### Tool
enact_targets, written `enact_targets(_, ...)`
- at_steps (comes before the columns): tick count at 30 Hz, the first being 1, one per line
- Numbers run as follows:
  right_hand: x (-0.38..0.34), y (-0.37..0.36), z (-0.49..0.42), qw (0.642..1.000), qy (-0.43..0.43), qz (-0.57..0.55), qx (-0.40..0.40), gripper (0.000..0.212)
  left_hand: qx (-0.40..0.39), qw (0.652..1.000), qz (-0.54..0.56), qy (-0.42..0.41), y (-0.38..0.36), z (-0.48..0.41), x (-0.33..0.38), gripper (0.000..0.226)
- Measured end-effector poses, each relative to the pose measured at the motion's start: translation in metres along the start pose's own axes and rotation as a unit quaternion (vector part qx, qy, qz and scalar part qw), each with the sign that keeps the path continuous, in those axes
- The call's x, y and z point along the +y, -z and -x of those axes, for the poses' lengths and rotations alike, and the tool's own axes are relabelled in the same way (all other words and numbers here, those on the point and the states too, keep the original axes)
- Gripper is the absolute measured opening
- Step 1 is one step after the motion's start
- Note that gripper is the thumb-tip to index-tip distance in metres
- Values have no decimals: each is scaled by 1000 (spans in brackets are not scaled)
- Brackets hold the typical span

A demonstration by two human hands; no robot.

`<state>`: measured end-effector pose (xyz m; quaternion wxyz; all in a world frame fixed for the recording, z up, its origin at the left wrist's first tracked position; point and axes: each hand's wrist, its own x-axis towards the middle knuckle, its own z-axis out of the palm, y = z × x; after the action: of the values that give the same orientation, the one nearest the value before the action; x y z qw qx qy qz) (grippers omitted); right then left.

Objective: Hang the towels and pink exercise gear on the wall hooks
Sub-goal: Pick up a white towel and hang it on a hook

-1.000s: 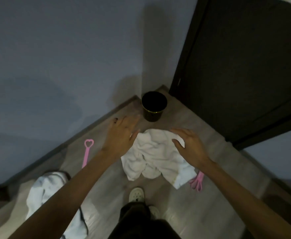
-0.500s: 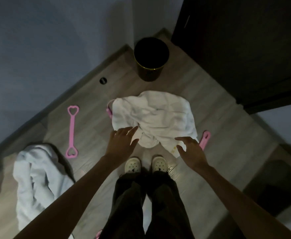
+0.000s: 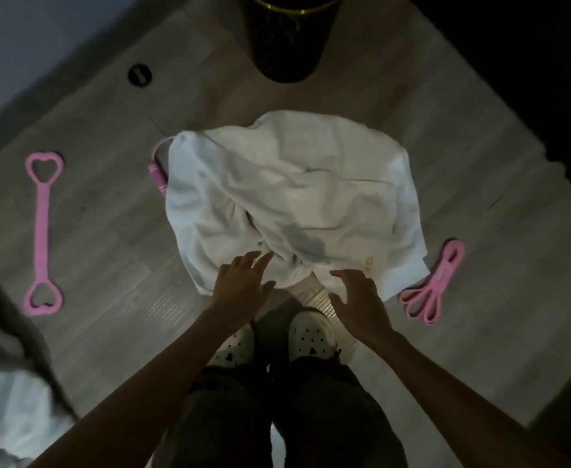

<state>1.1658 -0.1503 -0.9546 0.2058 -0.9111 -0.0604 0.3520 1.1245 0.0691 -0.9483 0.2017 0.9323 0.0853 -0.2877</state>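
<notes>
A crumpled white towel [image 3: 294, 197] lies on the wooden floor in front of my feet. My left hand [image 3: 242, 285] and my right hand [image 3: 358, 298] hover open just above its near edge, fingers spread, holding nothing. A pink stretch band with heart-shaped ends [image 3: 43, 231] lies flat on the left. Folded pink resistance bands [image 3: 436, 285] lie beside the towel's right corner. Another pink band [image 3: 157, 170] peeks out from under the towel's left edge. A second white towel [image 3: 3, 407] is heaped at the lower left. No wall hooks are in view.
A dark round bin [image 3: 289, 35] stands on the floor beyond the towel. A small round black floor fitting [image 3: 139, 75] sits near the grey wall [image 3: 24, 35]. A dark door [image 3: 514, 62] fills the upper right. My feet in white clogs [image 3: 307, 336] stand just behind the towel.
My view has tilted further down toward the floor. Both hands have dropped lower and closer to the towel's near edge, still open.
</notes>
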Motion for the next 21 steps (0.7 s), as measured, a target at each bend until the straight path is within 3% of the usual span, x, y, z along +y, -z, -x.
enact_targets(3,22,-44,-45,1000,16,18,7,53,-5,1000,-9,5,-48,-45,-19,66)
enact_targets(6,30,-73,-90,997,42,-9,66,60,5,1000,0,7,-85,-89,-40,72)
enact_targets(9,35,-93,-136,990,84,-31,111,60,1,1000,-5,6,-105,-129,-55,80)
enact_targets(11,38,-100,-164,989,104,17,107,52,8,1000,-21,0,-113,-146,-61,82)
enact_targets(14,41,-97,-186,987,115,1,115,32,42,999,-32,-6,-118,-160,-67,68)
enact_targets(19,28,-63,-165,979,151,-10,134,20,72,997,-4,-11,-91,-145,-60,18)
enact_targets(21,14,-32,-141,974,151,-32,168,18,90,996,30,2,-66,-127,-54,20)
